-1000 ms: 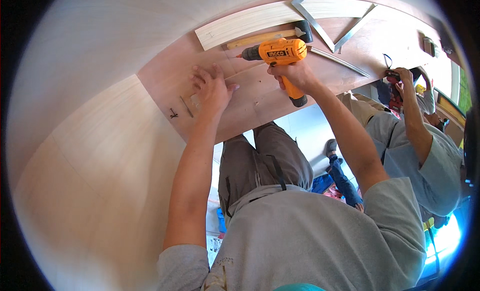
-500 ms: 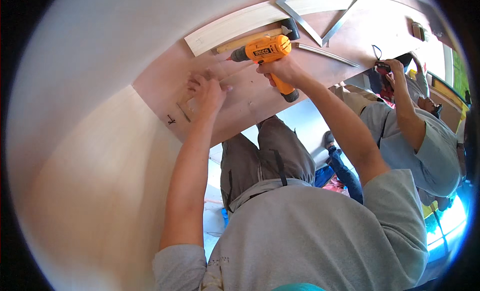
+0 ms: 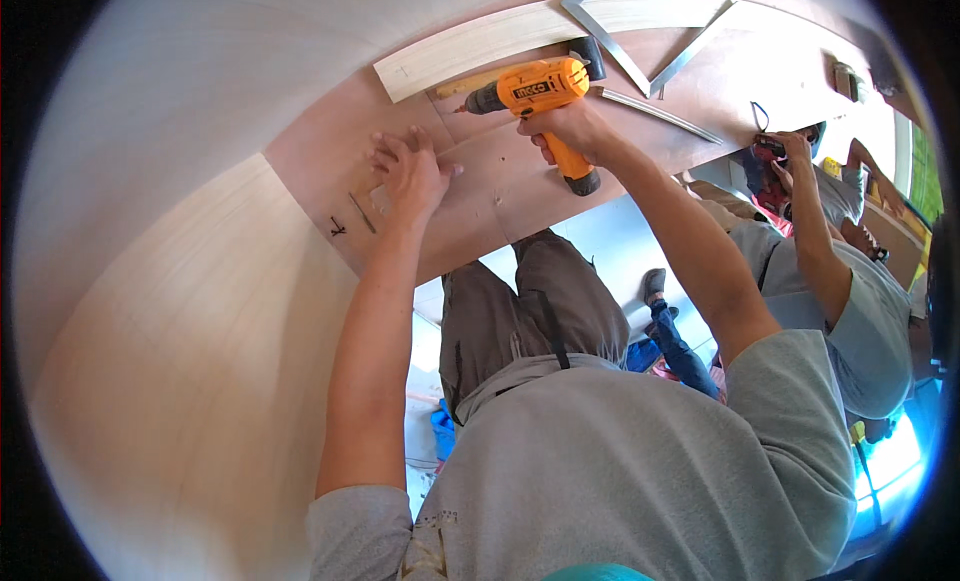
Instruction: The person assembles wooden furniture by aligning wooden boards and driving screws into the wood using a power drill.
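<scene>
An orange and black cordless drill (image 3: 545,85) is gripped in my right hand (image 3: 568,131), its fingers wrapped round the handle. The drill's reddish tip points left, over the pinkish-brown board (image 3: 450,236). My left hand (image 3: 412,178) rests on that board to the left, below the drill tip, with its fingers spread and nothing visible in them. Next to its wrist lie a small pale square piece (image 3: 380,198) and a thin dark rod (image 3: 362,212). Several dark screws (image 3: 338,226) lie closer to the board's left edge. A wooden-handled mallet with a black head (image 3: 590,58) lies behind the drill.
Beyond the mallet lies a long pale plank (image 3: 470,51), with an angled metal square (image 3: 617,49) across it. A narrow metal strip (image 3: 660,116) lies right of the drill. A pale wooden panel (image 3: 200,351) borders the left. At right, a co-worker (image 3: 830,271) holds a red and black tool (image 3: 768,146).
My left hand's fingers are spread wider and show more sharply. The drill stays in my right hand, nearly in the same place. The whole view has shifted slightly.
</scene>
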A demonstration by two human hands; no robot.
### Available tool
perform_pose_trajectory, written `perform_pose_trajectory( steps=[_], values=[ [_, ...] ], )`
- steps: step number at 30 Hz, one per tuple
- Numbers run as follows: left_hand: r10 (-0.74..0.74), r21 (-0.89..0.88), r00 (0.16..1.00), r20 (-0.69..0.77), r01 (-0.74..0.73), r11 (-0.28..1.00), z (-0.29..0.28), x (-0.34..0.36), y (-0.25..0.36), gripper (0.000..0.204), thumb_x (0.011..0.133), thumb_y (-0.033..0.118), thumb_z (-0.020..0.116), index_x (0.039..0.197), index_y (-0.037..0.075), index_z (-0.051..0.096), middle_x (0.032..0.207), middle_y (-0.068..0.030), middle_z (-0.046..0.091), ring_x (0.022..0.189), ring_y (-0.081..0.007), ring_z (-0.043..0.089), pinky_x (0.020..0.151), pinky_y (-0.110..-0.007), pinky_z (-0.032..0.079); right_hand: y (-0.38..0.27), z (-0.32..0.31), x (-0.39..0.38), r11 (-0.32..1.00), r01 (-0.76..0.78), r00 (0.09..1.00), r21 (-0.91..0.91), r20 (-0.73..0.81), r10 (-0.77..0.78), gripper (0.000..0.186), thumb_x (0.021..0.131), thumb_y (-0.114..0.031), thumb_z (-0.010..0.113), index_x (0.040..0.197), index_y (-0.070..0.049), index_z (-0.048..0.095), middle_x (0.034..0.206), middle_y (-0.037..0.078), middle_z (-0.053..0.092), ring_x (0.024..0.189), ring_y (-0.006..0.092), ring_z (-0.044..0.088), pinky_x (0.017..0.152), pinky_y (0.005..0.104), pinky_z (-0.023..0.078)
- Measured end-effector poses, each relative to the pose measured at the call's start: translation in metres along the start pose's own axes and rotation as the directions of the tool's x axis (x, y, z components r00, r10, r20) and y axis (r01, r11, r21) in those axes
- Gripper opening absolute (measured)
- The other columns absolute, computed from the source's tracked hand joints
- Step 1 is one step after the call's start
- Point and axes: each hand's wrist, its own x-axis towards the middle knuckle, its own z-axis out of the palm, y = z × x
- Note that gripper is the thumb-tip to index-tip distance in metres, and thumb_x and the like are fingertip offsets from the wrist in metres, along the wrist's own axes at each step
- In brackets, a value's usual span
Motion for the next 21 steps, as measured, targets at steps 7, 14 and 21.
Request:
perform_pose_trajectory(
  steps=[7, 14, 21],
  values=[
    [0.01, 0.003, 1.0, 0.019, -0.01, 1.0, 0.002, -0.001, -0.003, 0.107, 0.092, 0.052, 0.084, 0.171, 0.005, 0.03, 0.167, -0.0543, 0.006, 0.152, -0.0788, 0.007, 0.123, -0.08, 0.021, -0.001, -0.003, 0.004, 1.0, 0.021, 1.0, -0.004, 0.003, -0.021, 0.023, 0.089, -0.012, 0.079, 0.105, -0.001, 0.066, 0.072, 0.004, 0.062, 0.054, 0.018, 0.062, 0.051, 0.0356, 0.055],
    [0.042, 0.01, 0.999, 0.019, -0.042, 0.999, 0.001, -0.004, -0.002, 0.105, 0.093, 0.054, 0.083, 0.171, 0.007, 0.032, 0.167, -0.0539, 0.006, 0.151, -0.0796, 0.008, 0.123, -0.08, 0.021, 0.007, 0.0, -0.001, 0.997, 0.072, 0.997, -0.003, 0.017, -0.072, 0.023, 0.089, -0.013, 0.079, 0.104, -0.001, 0.066, 0.071, 0.003, 0.062, 0.054, 0.0167, 0.062, 0.051, 0.034, 0.055],
    [0.034, 0.005, 0.999, -0.007, -0.034, 0.999, 0.008, 0.001, -0.006, 0.106, 0.092, 0.055, 0.084, 0.17, 0.005, 0.033, 0.167, -0.054, 0.006, 0.15, -0.0804, 0.01, 0.123, -0.08, 0.021, 0.008, 0.005, -0.005, 0.997, 0.071, 0.997, -0.025, -0.009, -0.072, 0.022, 0.089, -0.013, 0.08, 0.103, -0.002, 0.068, 0.072, 0.003, 0.063, 0.054, 0.0159, 0.062, 0.052, 0.0329, 0.055]
  ],
)
